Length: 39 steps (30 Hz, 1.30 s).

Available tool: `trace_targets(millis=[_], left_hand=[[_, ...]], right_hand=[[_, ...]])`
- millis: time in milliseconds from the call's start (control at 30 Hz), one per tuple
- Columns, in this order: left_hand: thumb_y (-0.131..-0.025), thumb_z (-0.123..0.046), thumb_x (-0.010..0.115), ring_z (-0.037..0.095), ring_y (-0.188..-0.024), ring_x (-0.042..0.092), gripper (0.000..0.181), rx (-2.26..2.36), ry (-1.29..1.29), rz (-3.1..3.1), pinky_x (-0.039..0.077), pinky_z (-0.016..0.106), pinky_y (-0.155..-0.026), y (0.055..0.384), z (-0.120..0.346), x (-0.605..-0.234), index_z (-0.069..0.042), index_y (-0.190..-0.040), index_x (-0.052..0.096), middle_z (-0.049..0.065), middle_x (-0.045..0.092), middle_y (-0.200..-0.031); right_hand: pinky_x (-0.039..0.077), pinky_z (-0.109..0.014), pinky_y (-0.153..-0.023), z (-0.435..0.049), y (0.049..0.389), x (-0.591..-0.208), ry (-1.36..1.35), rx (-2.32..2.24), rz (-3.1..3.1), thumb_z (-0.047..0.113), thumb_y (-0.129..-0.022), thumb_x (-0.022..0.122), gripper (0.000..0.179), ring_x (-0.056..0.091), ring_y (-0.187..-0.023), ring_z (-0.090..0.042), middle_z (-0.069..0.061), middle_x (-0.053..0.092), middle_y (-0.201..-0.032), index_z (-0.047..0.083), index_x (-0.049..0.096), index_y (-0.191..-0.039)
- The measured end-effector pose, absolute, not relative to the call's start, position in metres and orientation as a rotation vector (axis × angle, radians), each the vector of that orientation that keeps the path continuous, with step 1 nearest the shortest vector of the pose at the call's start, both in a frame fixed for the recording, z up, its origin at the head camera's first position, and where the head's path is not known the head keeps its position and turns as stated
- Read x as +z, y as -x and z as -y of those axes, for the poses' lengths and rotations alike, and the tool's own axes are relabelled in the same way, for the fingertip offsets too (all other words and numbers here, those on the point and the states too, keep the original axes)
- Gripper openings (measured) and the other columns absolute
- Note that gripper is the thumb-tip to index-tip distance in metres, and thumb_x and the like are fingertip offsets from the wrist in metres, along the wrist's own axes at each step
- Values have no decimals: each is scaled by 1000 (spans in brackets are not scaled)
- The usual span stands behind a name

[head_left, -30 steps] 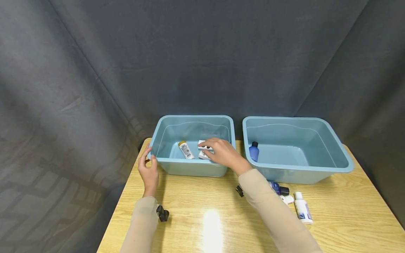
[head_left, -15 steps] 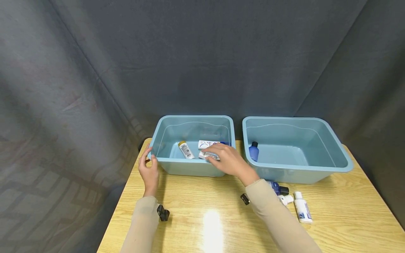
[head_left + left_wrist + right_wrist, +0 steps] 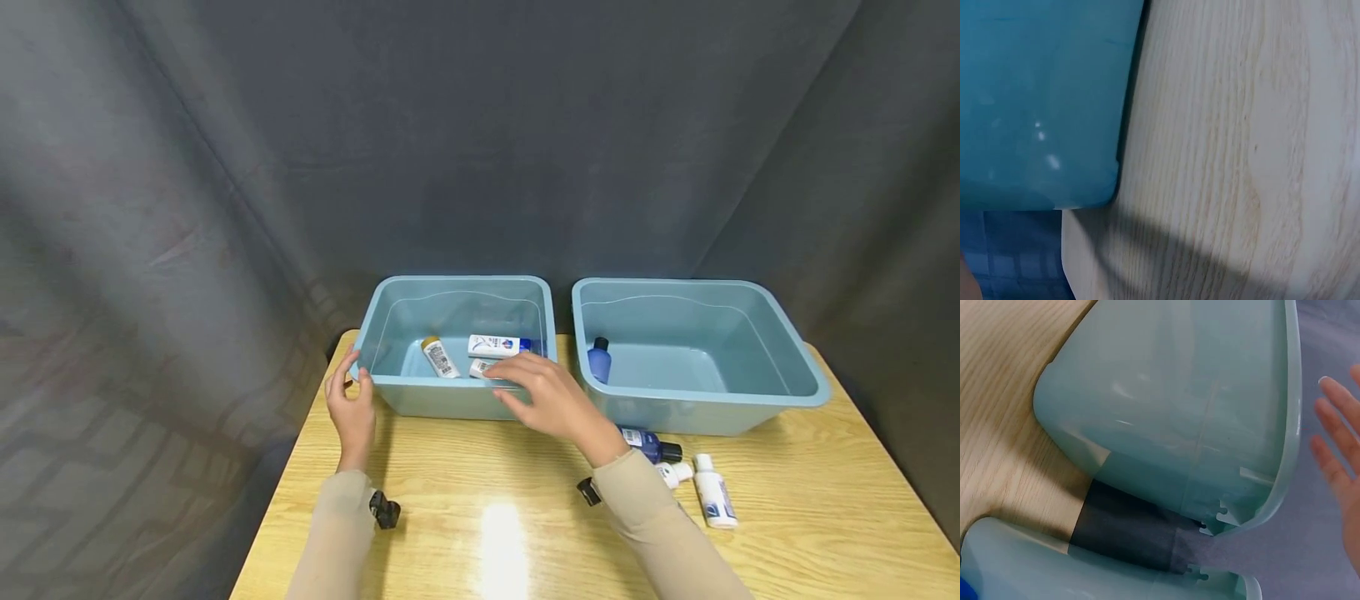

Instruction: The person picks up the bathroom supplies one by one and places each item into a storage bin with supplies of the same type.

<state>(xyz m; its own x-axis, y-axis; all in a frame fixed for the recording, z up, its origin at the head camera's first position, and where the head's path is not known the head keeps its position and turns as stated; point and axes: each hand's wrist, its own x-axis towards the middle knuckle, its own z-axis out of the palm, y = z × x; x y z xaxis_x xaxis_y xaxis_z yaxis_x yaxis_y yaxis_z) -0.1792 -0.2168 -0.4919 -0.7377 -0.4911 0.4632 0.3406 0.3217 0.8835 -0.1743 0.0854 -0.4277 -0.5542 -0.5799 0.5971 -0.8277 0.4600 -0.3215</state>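
My left hand (image 3: 352, 417) holds the front left corner of the left blue tub (image 3: 442, 400), thumb and fingers at its rim. Over that tub's front right rim is my right hand (image 3: 551, 404), its fingers extended and nothing in them; the right wrist view shows the spread fingers (image 3: 1338, 431) beside the rim. Inside the tub lie a white bottle with a yellow cap (image 3: 440, 358), a white bottle with a blue cap (image 3: 495, 346) and another white bottle (image 3: 480, 367), partly hidden behind my right hand.
To the right stands a second blue tub (image 3: 675, 393) with a blue, black-capped bottle (image 3: 599, 364) inside. In front of it on the wooden table (image 3: 450, 500) lie a dark blue bottle (image 3: 651, 447), a white bottle (image 3: 715, 496) and a white-capped one (image 3: 675, 474) partly behind my right sleeve.
My right hand has drawn back from inside the left tub toward its front right rim, uncovering the white bottle with the blue cap. My left hand stays at the corner.
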Motion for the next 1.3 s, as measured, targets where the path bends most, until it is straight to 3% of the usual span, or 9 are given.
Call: trace_targets(millis=[233, 333, 467, 600, 733, 967, 1200, 1300], left_hand=[[-98, -7, 59, 12, -116, 44, 33, -1552, -193, 1932, 32, 44, -95, 182, 226, -507, -8, -130, 65, 2, 56, -141], [-99, -12, 60, 11, -119, 44, 34, -1565, -220, 1954, 33, 40, -95, 178, 225, -503, -11, -133, 63, 0, 56, -140], [-101, -19, 57, 19, -120, 45, 38, -1606, -251, 1941, 33, 32, -91, 175, 224, -501, -10, -138, 59, 4, 55, -139], [-104, -22, 52, 16, -114, 46, 39, -1652, -276, 1912, 32, 27, -86, 173, 223, -499, -9, -141, 55, 10, 54, -138], [-103, -14, 51, 14, -112, 46, 38, -1646, -286, 1874, 31, 28, -87, 167, 219, -489, 0, -139, 54, 17, 55, -136], [-100, -2, 53, 35, -116, 44, 35, -1547, -285, 1843, 33, 40, -91, 147, 205, -460, 7, -133, 56, 26, 54, -133], [-100, -2, 52, 19, -116, 48, 30, -1499, -206, 1794, 33, 26, -89, 140, 207, -458, 8, -128, 60, 24, 55, -135], [-100, -3, 52, 21, -116, 48, 31, -1524, -174, 1776, 33, 27, -90, 136, 206, -454, 10, -128, 58, 27, 54, -134]], right_hand=[[48, -40, -100, -93, 161, -429, -1186, 831, 2279, 17, -91, 70, 29, 63, -111, -22, -4, 70, -117, 10, 71, -118], [51, -40, -96, -96, 158, -430, -1180, 829, 2279, 16, -91, 70, 28, 63, -111, -21, -3, 70, -117, 10, 71, -118], [51, -41, -96, -98, 154, -435, -1157, 834, 2262, 16, -92, 68, 27, 64, -110, -22, -1, 70, -116, 11, 71, -118], [50, -42, -97, -97, 150, -443, -1143, 858, 2217, 18, -93, 65, 24, 65, -107, -23, -2, 71, -113, 9, 72, -115], [50, -37, -97, -99, 144, -448, -1125, 887, 2214, 18, -94, 65, 23, 65, -106, -19, -1, 71, -112, 9, 72, -114], [51, -35, -95, -106, 135, -454, -1072, 940, 2180, 9, -85, 72, 28, 66, -104, -19, -4, 72, -111, 8, 72, -113], [51, -40, -94, -110, 127, -455, -990, 993, 2161, 17, -92, 68, 22, 66, -103, -21, -3, 72, -111, 7, 73, -110], [51, -40, -94, -110, 124, -454, -957, 996, 2160, 23, -95, 65, 23, 66, -103, -21, -3, 72, -111, 8, 73, -110]])
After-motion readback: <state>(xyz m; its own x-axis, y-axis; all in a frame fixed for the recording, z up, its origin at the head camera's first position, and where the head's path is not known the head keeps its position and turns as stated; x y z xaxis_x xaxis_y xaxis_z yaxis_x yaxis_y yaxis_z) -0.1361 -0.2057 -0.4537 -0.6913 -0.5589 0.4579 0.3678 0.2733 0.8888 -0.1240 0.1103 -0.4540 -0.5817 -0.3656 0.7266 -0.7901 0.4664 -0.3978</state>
